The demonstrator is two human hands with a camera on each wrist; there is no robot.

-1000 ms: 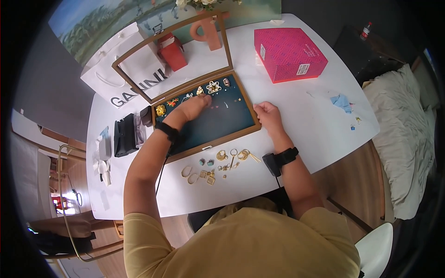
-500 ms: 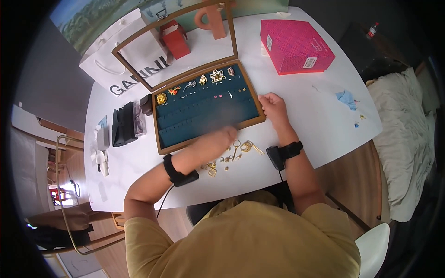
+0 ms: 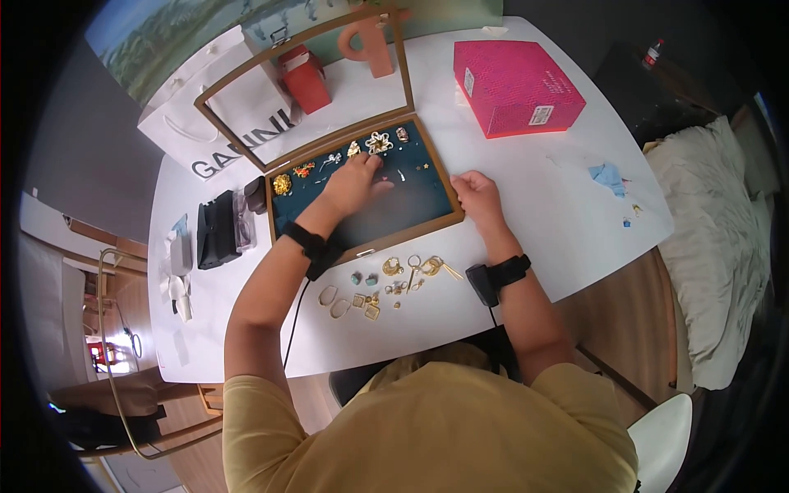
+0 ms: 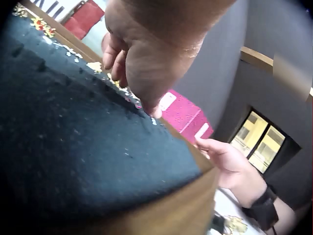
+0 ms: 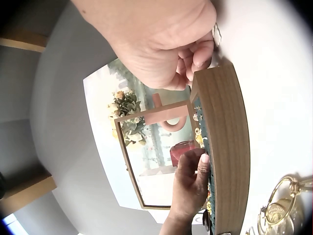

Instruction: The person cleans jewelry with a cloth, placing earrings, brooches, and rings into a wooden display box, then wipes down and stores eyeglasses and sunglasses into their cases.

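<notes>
A wooden display case [image 3: 288,246] with a dark teal lining stands with its glass lid raised. Over its upper rows reaches my left hand [image 3: 352,187], thumb spread from the fingers, the fingertips by a white-and-gold flower brooch [image 3: 379,143]; nothing is visibly held. In the left wrist view the left hand [image 4: 146,63] hides part of the rows. My right hand [image 3: 482,201] grips the case's right edge with curled fingers; the right wrist view shows the right hand [image 5: 164,44] at the case corner. Gold earrings [image 3: 339,308] and turquoise pieces [image 3: 371,279] lie in front of the case.
A pink box [image 3: 519,90] stands at the back right, and a blue cloth [image 3: 606,178] lies on the right side. White paper bag [image 3: 205,107], red box [image 3: 305,80] and pink vase [image 3: 376,49] stand behind the lid. A black case [image 3: 217,230] lies to the left.
My left hand swung down to the case's front edge, blurred, then went back up over the upper rows. My right hand has stayed at the right edge.
</notes>
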